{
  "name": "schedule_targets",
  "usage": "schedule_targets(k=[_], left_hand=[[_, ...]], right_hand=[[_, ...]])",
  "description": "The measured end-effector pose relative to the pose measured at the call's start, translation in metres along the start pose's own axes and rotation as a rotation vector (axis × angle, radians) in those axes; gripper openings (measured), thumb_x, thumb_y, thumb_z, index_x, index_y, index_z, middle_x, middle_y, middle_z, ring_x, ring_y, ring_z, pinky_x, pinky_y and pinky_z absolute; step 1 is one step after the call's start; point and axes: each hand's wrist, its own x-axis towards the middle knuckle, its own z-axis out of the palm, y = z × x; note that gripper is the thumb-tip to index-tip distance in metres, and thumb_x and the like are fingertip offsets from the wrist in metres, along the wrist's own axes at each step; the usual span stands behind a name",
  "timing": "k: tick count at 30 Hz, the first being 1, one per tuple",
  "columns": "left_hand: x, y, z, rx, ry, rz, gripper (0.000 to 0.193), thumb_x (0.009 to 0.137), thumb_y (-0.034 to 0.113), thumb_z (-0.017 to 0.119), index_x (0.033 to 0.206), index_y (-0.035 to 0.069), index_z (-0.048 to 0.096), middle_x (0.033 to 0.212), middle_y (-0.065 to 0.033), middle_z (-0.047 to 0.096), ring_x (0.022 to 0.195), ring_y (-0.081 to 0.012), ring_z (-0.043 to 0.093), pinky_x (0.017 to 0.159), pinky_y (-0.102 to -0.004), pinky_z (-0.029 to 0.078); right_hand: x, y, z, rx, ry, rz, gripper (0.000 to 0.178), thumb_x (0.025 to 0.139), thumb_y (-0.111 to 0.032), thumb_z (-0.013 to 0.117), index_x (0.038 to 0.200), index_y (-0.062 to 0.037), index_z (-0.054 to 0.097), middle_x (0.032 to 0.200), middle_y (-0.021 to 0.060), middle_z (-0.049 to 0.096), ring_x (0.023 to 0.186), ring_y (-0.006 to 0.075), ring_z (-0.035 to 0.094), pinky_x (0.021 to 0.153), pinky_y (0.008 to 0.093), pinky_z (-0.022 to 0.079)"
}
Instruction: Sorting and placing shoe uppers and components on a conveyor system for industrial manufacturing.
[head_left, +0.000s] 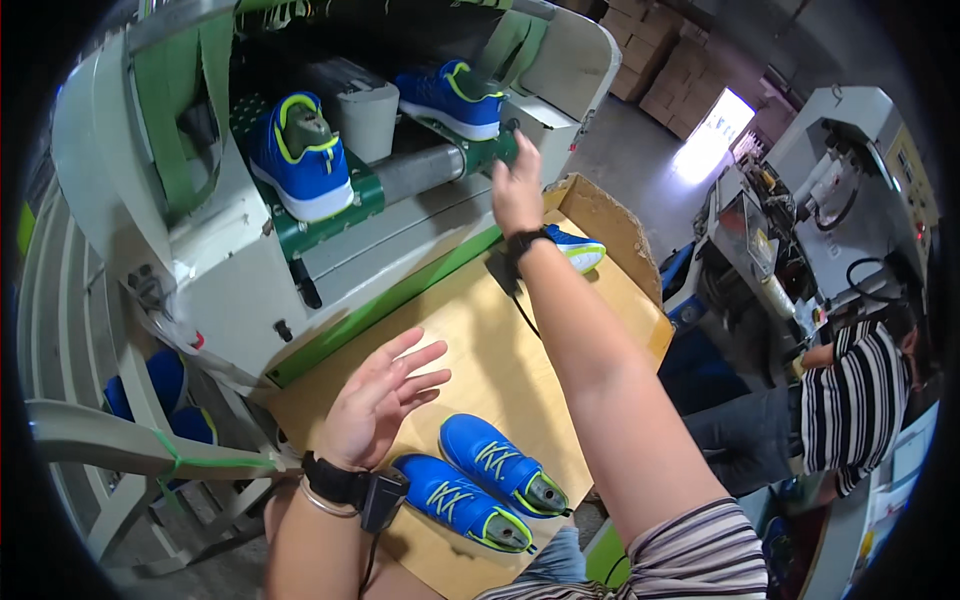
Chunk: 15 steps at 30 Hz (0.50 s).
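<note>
My left hand (377, 405) hovers over the wooden board with its fingers spread, holding nothing. Below it lie two blue sneakers with lime trim, a nearer sneaker (455, 503) and a farther sneaker (490, 455), each with a grey last inside. My right hand (518, 190) reaches up beside the machine's roller end, thumb and fingers apart. Nearest to it is a blue sneaker (452, 98) on the conveyor; I see a small gap between them. Another blue sneaker (305, 160) sits at the conveyor's left, heel toward me. Partly behind my right wrist lies one more sneaker (585, 254).
A pale machine housing (225, 255) with green strap curtains surrounds the conveyor. The wooden board (420, 310) spans in front, a torn cardboard box edge (610, 215) at its far right. Grey metal rails (110, 440) stand left. A co-worker in a striped shirt (850, 400) is at right.
</note>
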Motion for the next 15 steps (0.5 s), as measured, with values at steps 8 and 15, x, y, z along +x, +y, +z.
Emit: schedule_targets(k=[8, 15], left_hand=[[0.001, -0.006, -0.002, 0.037, 0.009, -0.001, 0.054, 0.102, 0.028, 0.052, 0.148, 0.002, 0.039, 0.141, -0.0214, 0.054, 0.121, -0.0291, 0.06, 0.102, -0.0396, 0.047], [0.027, -0.028, 0.009, 0.071, -0.042, -0.086, 0.048, 0.102, 0.023, 0.053, 0.144, 0.001, 0.046, 0.137, -0.02, 0.058, 0.118, -0.0271, 0.063, 0.099, -0.0371, 0.049]], right_hand=[[-0.165, 0.075, -0.115, -0.571, -0.322, 0.41, 0.062, 0.096, -0.052, 0.054, 0.14, -0.0091, 0.048, 0.141, 0.0195, 0.048, 0.133, 0.0364, 0.044, 0.112, 0.0563, 0.028], [-0.113, 0.127, -0.148, -0.2, -0.259, 1.018, 0.063, 0.08, -0.058, 0.073, 0.116, -0.0067, 0.068, 0.133, 0.0279, 0.055, 0.131, 0.0443, 0.045, 0.115, 0.0457, 0.026]])
